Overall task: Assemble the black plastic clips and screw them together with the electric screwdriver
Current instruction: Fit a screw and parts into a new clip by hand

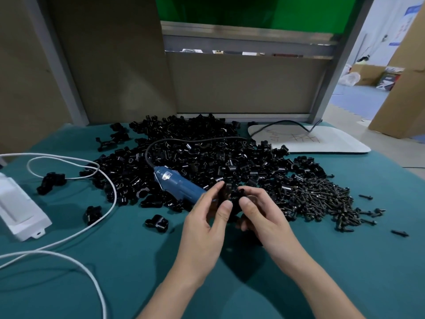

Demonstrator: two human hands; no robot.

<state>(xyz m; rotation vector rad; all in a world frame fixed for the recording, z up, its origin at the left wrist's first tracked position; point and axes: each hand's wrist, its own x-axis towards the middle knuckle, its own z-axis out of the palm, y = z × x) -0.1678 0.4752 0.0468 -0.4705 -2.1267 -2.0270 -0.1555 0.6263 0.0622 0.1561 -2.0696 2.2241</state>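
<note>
Teal cloth covered the surface [128, 261], heaped at twelve o'clock with small black plastic clips [207, 155]. Left hand [204, 229] and right hand [262, 217] pinched black clip halves [230, 194] together — just beside the blue electric screwdriver [179, 184]. Misaligned halves might spring apart — fingertip grip only.

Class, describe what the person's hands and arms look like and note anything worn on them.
The left hand and right hand are bare: no gloves, rings or watch show. Both forearms are uncovered to the picture's lower edge, with no sleeve in view. Thumbnails are short and unpainted.
</note>
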